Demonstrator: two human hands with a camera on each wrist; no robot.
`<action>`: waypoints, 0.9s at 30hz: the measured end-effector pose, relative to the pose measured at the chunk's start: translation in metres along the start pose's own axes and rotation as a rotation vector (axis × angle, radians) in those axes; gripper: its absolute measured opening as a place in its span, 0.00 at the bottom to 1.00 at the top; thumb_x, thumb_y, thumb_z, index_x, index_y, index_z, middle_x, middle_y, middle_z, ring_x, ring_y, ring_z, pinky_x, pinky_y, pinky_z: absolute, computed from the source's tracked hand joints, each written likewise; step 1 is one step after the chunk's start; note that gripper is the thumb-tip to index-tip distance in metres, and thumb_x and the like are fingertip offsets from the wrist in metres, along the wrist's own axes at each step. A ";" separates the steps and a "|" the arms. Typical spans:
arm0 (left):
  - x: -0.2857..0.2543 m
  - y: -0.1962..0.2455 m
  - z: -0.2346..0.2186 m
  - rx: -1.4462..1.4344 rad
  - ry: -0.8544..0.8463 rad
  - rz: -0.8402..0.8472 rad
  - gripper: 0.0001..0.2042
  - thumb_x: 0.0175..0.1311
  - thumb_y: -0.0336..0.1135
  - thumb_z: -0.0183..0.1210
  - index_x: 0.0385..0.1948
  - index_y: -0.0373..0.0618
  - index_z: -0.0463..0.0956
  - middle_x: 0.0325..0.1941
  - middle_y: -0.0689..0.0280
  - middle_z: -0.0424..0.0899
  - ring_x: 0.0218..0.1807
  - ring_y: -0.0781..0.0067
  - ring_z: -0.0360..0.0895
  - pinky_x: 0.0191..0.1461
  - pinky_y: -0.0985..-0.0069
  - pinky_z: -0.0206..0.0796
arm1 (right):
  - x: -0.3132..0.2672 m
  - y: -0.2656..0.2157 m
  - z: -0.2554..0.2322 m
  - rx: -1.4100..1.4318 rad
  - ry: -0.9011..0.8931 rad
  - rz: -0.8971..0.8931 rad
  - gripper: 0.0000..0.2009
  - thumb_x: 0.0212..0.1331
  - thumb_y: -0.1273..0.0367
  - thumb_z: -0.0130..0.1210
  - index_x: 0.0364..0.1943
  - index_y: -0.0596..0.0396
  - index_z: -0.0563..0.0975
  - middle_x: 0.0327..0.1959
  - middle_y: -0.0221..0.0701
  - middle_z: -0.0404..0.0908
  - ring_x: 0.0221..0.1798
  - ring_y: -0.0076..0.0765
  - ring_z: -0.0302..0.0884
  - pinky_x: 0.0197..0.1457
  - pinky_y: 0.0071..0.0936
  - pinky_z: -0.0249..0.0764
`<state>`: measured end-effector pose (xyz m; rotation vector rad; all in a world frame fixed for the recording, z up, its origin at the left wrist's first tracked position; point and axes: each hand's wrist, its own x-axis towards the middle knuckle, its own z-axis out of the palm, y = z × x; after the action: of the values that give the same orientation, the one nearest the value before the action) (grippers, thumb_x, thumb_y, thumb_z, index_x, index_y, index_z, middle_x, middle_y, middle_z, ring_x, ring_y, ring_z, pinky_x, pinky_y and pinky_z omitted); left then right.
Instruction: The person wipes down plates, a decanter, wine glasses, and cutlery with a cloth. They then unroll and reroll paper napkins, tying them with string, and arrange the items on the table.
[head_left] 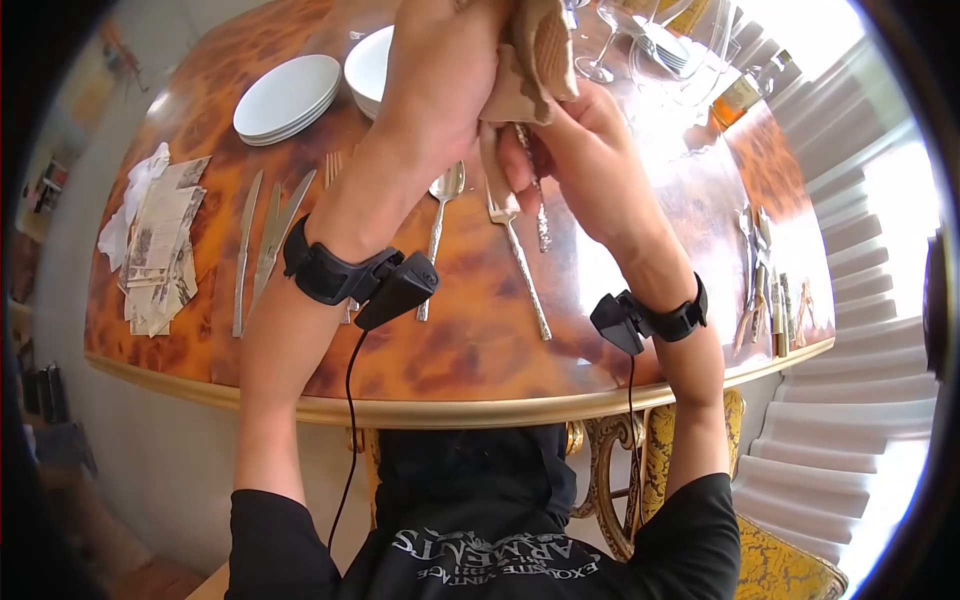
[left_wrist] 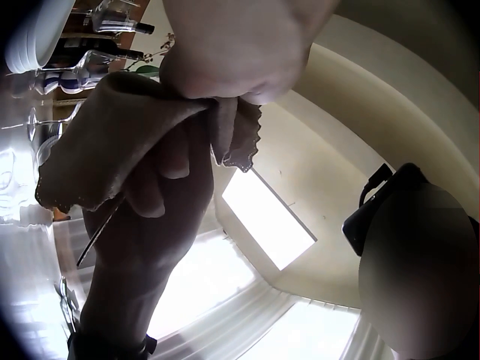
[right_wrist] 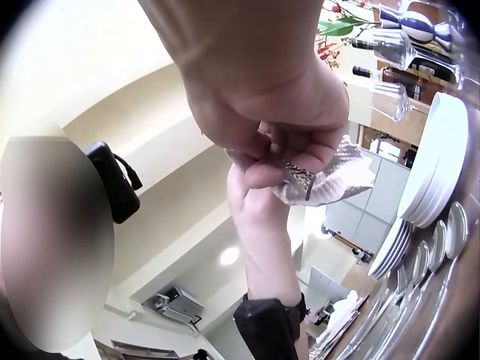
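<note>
A beige cloth (head_left: 525, 85) with a scalloped edge is bunched between my raised hands, above the table. My left hand (head_left: 445, 85) grips it from the left. In the left wrist view the cloth (left_wrist: 124, 139) drapes over the fingers of my right hand (left_wrist: 154, 187). The right hand (head_left: 585, 150) pinches a piece of cutlery with an ornate silver handle (head_left: 542, 225), which hangs down below the fingers; its upper end is hidden by the cloth and hand. A fork (head_left: 522, 270) and a spoon (head_left: 438, 230) lie on the table below.
Knives (head_left: 246, 255) lie left of the spoon, near paper sheets (head_left: 165, 245). White plates (head_left: 290, 95) are stacked at the back left. At the back right stand a wine glass (head_left: 594, 68) and an amber bottle (head_left: 745, 95); more cutlery (head_left: 757, 270) lies by the right edge.
</note>
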<state>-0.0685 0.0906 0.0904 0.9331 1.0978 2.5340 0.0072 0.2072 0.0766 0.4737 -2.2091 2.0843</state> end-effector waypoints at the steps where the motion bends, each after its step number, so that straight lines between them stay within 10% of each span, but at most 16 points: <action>1: -0.001 0.002 -0.001 0.059 -0.045 0.006 0.11 0.76 0.41 0.46 0.46 0.44 0.72 0.26 0.70 0.76 0.24 0.75 0.76 0.30 0.80 0.72 | 0.000 0.001 0.000 -0.002 0.009 -0.001 0.16 0.69 0.65 0.44 0.26 0.59 0.76 0.15 0.28 0.76 0.15 0.21 0.72 0.21 0.18 0.66; 5: 0.022 -0.021 -0.019 0.555 0.017 0.571 0.14 0.76 0.42 0.47 0.36 0.42 0.74 0.21 0.71 0.77 0.20 0.80 0.74 0.21 0.80 0.63 | 0.001 -0.001 -0.008 -0.120 0.019 0.044 0.17 0.68 0.64 0.43 0.25 0.61 0.76 0.15 0.29 0.76 0.14 0.20 0.73 0.20 0.20 0.69; 9: -0.003 0.020 -0.006 0.845 -0.028 0.243 0.14 0.75 0.43 0.49 0.35 0.41 0.75 0.23 0.67 0.78 0.27 0.80 0.77 0.29 0.81 0.67 | -0.011 -0.007 -0.011 -0.279 0.055 0.118 0.17 0.68 0.65 0.44 0.27 0.64 0.76 0.14 0.30 0.76 0.14 0.22 0.75 0.20 0.21 0.70; 12: 0.004 -0.016 -0.021 1.023 -0.035 0.393 0.16 0.75 0.44 0.50 0.42 0.38 0.76 0.33 0.73 0.79 0.34 0.86 0.75 0.38 0.82 0.70 | -0.022 0.003 -0.019 -0.349 0.086 0.095 0.16 0.68 0.66 0.43 0.28 0.64 0.77 0.14 0.30 0.77 0.14 0.23 0.75 0.20 0.20 0.70; 21: -0.025 -0.051 0.006 0.556 -0.171 0.048 0.15 0.72 0.37 0.54 0.53 0.39 0.71 0.46 0.68 0.81 0.46 0.82 0.77 0.50 0.80 0.72 | -0.064 0.007 -0.029 -0.295 0.113 0.124 0.13 0.67 0.68 0.42 0.28 0.62 0.74 0.15 0.28 0.73 0.14 0.22 0.71 0.18 0.22 0.66; 27: -0.047 -0.068 0.016 0.544 0.101 -0.091 0.11 0.70 0.36 0.57 0.47 0.40 0.74 0.40 0.71 0.80 0.38 0.84 0.76 0.41 0.80 0.70 | -0.085 0.006 -0.027 -0.134 0.004 0.285 0.13 0.71 0.66 0.40 0.34 0.61 0.72 0.18 0.28 0.74 0.19 0.22 0.75 0.20 0.22 0.68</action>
<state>-0.0246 0.1266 0.0278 0.8443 1.8687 2.2634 0.0822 0.2492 0.0508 0.1521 -2.5212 2.0350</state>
